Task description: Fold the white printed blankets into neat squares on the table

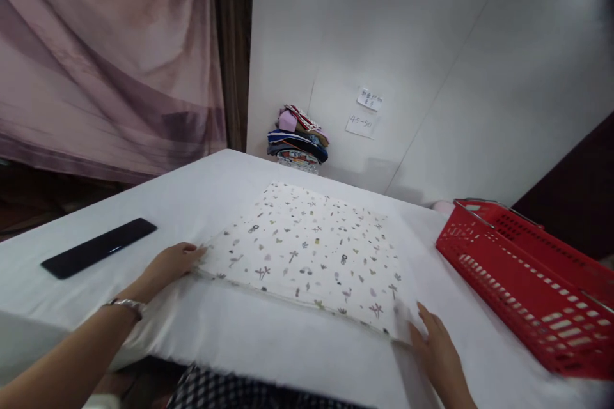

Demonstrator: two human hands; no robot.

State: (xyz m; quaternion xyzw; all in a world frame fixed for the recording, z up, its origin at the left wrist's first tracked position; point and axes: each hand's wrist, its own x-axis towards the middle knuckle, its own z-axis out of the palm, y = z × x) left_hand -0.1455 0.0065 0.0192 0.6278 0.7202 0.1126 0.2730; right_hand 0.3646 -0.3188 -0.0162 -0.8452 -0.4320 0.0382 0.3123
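A white cloth [307, 249] printed with small palm trees, flamingos and other motifs lies spread nearly flat on the white-covered table. My left hand [180, 260] grips its near left corner, with the fingertips partly blending into the fabric. At the near right corner, my right hand [435, 348] has its thumb against the cloth and one finger raised apart; the fingertips are slightly blurred. The front edge between my hands runs fairly straight and looks a little thick, like folded layers.
A dark phone-like slab [100, 246] lies on the table [192, 192] at left. A red plastic basket [522, 281] stands at right. Folded fabrics [298, 140] are stacked against the wall, left of two handwritten papers [362, 124]. A pink curtain [110, 64] hangs at left.
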